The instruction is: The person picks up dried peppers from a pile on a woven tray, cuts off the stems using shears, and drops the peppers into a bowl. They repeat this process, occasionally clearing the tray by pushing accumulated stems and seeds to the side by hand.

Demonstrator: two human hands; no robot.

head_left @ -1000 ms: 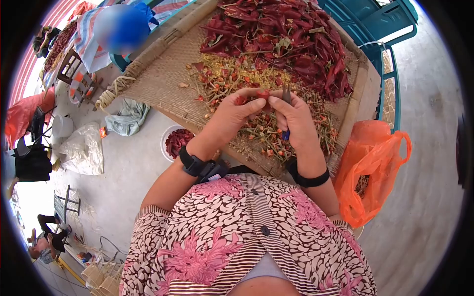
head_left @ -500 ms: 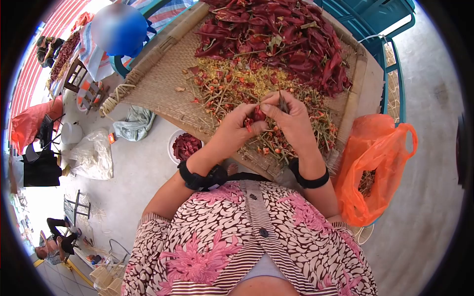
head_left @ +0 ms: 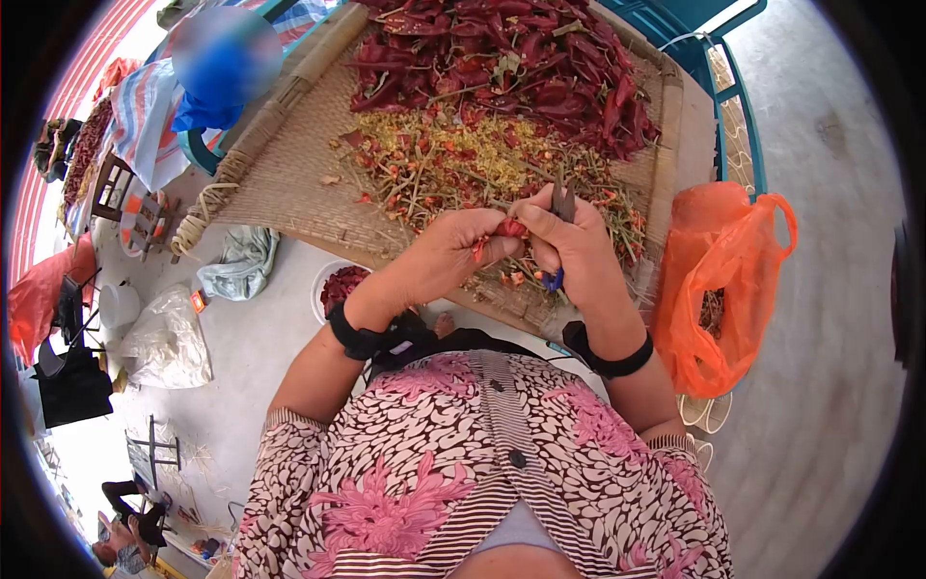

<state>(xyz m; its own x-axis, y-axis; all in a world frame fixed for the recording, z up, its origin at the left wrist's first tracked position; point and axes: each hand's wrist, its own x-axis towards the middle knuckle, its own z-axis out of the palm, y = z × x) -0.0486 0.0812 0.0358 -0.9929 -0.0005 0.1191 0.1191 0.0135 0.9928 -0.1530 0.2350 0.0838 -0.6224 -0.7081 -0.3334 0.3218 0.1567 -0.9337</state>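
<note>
Pepper (head_left: 511,229) sits pinched in left hand (head_left: 446,254); right hand (head_left: 585,255) wraps scissors (head_left: 562,205) in snug grip.

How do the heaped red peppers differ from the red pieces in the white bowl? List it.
The pepper heap is far larger; the red pieces make a small batch. The heap lies on the woven tray; the pieces sit in the white bowl, lower down. Both are deep red.

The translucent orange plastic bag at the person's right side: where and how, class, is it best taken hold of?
Grip the orange bag by its curved handle loop, probably from its outer side, over the grey floor: the loop juts out from the bag's main body there.
</note>
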